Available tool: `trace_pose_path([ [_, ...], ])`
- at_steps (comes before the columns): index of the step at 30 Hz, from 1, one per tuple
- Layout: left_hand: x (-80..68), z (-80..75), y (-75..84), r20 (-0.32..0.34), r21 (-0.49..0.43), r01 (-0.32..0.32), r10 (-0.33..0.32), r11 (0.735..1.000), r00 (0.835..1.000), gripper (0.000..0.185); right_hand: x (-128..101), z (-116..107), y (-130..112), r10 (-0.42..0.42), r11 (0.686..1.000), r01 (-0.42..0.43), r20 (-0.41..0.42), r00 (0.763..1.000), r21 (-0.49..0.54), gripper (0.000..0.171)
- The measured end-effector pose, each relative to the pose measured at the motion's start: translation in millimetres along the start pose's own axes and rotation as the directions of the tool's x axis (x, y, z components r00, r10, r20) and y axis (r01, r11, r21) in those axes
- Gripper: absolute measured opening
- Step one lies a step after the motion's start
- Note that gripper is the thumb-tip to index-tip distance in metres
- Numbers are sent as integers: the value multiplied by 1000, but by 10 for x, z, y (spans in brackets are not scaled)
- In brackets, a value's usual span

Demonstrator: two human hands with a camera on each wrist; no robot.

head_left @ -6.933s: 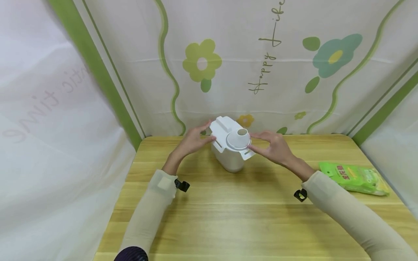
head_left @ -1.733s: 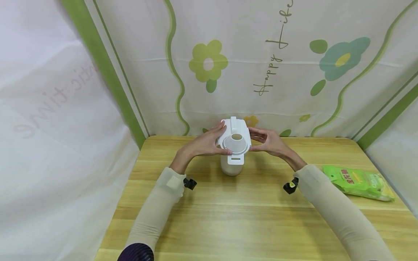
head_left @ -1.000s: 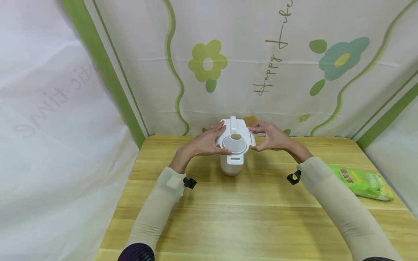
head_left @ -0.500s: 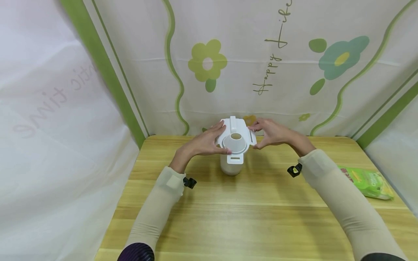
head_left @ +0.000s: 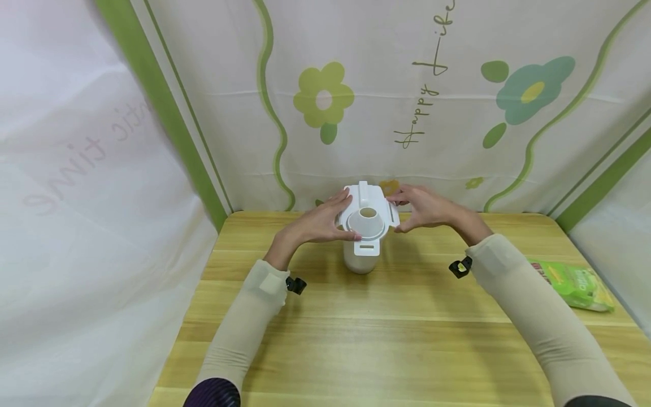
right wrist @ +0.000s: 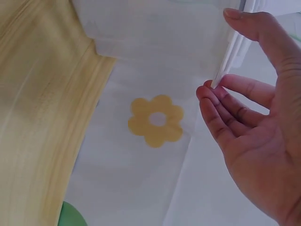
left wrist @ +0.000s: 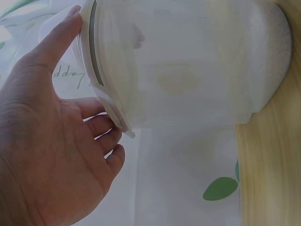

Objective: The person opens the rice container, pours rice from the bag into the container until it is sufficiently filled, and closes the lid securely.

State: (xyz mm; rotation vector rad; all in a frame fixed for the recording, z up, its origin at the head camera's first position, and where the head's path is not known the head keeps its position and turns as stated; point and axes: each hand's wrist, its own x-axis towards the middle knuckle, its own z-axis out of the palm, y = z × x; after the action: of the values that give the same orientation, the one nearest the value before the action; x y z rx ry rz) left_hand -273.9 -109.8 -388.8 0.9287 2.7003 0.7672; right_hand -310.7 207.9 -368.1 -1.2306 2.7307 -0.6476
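Note:
A tall translucent storage container [head_left: 360,263] stands on the table under a white lid [head_left: 377,198] with a raised conical spout [head_left: 366,225]. White grainy contents [left wrist: 273,56] show at its bottom in the left wrist view. My left hand [head_left: 317,224] grips the lid from the left, thumb at the front by the spout, fingers along the far edge. On the other side, my right hand [head_left: 428,208] holds the lid's right latch flap [head_left: 395,219] between thumb and fingers. That flap sticks outward, as does the slotted front flap [head_left: 367,252].
A green and yellow packet [head_left: 580,287] lies at the table's right side, partly covered by my right sleeve [head_left: 524,299]. Behind the wooden table [head_left: 356,350] hangs a white curtain [head_left: 376,141] printed with flowers, with more curtain at both sides.
Since the oldest frame the container has turned and my left hand has shifted onto the lid. More recently the right latch flap has swung outward, my right hand moving slightly right with it.

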Motion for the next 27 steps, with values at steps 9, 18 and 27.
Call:
trace_pose_path([
  [9, 9, 0, 0, -9, -2, -18, 18, 1000, 1000, 118, -64, 107, 62, 4, 987, 5, -54, 999, 162, 79],
  [18, 25, -11, -17, -21, -34, -38, 37, 999, 999, 99, -132, 238, 122, 45, 961, -19, -86, 995, 275, 88],
  [27, 22, -25, -11, -134, -164, -89, 67, 982, 989, 71, -247, 412, 218, 100, 923, -75, -46, 994, 378, 95],
])
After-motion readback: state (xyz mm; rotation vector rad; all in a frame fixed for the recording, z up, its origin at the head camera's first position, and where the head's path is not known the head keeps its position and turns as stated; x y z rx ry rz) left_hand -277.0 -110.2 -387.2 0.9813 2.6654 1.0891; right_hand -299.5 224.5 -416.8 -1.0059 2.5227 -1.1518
